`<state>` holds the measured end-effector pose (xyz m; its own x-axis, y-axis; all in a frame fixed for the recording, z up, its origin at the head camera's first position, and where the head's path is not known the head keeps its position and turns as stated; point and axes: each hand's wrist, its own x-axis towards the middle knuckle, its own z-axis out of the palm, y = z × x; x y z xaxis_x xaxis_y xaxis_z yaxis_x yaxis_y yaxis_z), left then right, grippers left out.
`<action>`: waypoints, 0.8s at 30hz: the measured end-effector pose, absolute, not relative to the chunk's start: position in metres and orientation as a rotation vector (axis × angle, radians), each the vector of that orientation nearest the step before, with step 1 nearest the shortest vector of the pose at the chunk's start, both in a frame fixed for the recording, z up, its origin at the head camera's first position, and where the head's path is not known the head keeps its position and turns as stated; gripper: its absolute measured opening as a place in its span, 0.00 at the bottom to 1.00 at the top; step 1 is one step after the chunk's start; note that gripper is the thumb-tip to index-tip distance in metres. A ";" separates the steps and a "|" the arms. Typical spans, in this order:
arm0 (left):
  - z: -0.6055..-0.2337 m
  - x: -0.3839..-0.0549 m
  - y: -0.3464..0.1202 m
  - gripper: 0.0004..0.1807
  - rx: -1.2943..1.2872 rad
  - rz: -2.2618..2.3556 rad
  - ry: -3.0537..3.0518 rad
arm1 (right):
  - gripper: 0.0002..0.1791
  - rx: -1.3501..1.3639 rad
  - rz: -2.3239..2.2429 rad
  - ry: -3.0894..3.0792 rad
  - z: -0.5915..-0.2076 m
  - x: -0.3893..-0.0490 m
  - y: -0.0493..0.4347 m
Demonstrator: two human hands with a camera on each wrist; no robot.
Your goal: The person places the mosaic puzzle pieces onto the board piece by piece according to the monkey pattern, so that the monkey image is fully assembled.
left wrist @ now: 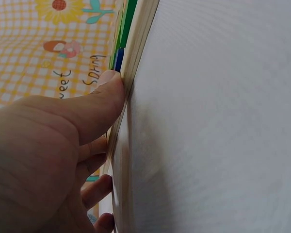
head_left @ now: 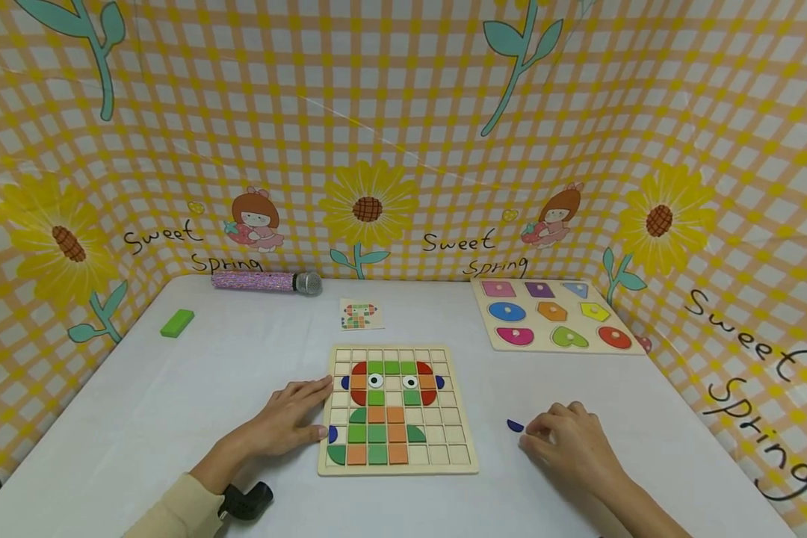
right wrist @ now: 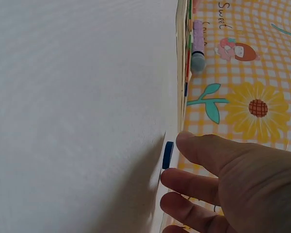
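Note:
A wooden grid board [head_left: 453, 433] lies in the middle of the table with colored tiles forming a big-eyed animal figure. At its left edge rests my left hand [head_left: 289, 418], fingers extended along the side. The left thumb [left wrist: 104, 99] presses the board's edge [left wrist: 136, 53] close to a dark blue half-circle tile [left wrist: 119, 59]. Right of the board, a loose dark blue half-circle tile [head_left: 514, 425] lies on the table. My right hand [head_left: 571, 444] is just beside it, thumb and fingers apart around the tile [right wrist: 168, 155] in the right wrist view.
A picture card [head_left: 362, 314] lies behind the board. A glittery microphone [head_left: 262, 282] is at the back left, near a green block [head_left: 178, 323]. At the back right lies a shape puzzle board [head_left: 531, 308]. Patterned cloth [head_left: 403, 134] walls the table's back and sides.

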<state>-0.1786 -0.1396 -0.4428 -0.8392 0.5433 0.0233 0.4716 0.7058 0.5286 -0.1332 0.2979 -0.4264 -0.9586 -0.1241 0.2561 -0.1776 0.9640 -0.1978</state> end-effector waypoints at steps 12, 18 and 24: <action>-0.443 -0.178 -0.139 0.38 0.826 0.812 2.779 | 0.10 0.237 0.319 -2.917 -0.426 -0.146 0.287; -0.442 -0.178 -0.138 0.38 0.825 0.801 2.786 | 0.12 0.261 0.309 -2.930 -0.426 -0.151 0.280; -0.442 -0.179 -0.138 0.38 0.820 0.799 2.784 | 0.12 0.284 0.297 -2.907 -0.429 -0.153 0.276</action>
